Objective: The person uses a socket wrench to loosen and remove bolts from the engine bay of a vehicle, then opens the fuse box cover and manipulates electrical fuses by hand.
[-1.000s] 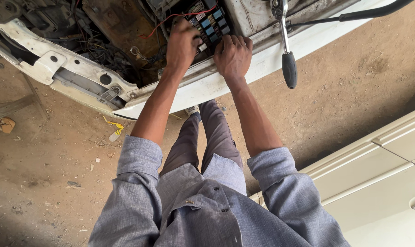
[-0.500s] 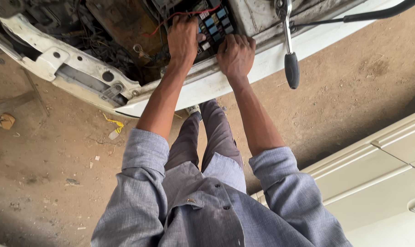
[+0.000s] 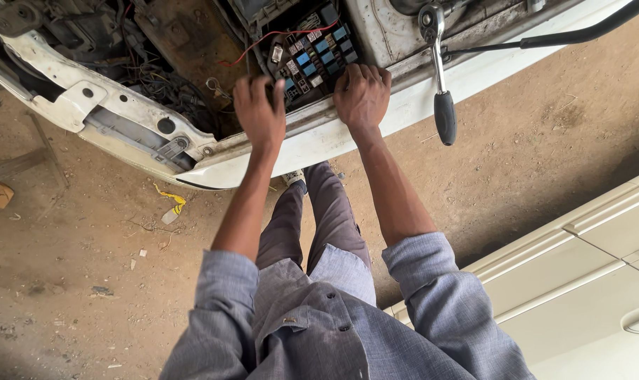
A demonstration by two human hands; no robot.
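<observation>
We look down over our own grey sleeves at the open engine bay of a white car body [image 3: 376, 134], whose edge runs across the upper part of the view. Our left hand [image 3: 259, 112] rests at 11 o'clock, fingers curled narrowly over the near left edge of the fuse box [image 3: 319, 53]; whether it grips anything we cannot tell. Our right hand [image 3: 363, 95] lies at 12 o'clock, fingers bent and close together, pressing on the near right edge of the same box, holding nothing that we can see. The fuse box sits between and just above both hands, black, with rows of blue and pale fuses and relays exposed. A thin red wire [image 3: 277, 39] arcs over its top left. At 1 o'clock a ratchet wrench [image 3: 440, 77] with a black handle hangs over the body edge, near the right hand but apart from it. Below us lies the dusty ground [image 3: 87, 267], with a yellow scrap [image 3: 173, 200] at 9 o'clock.
</observation>
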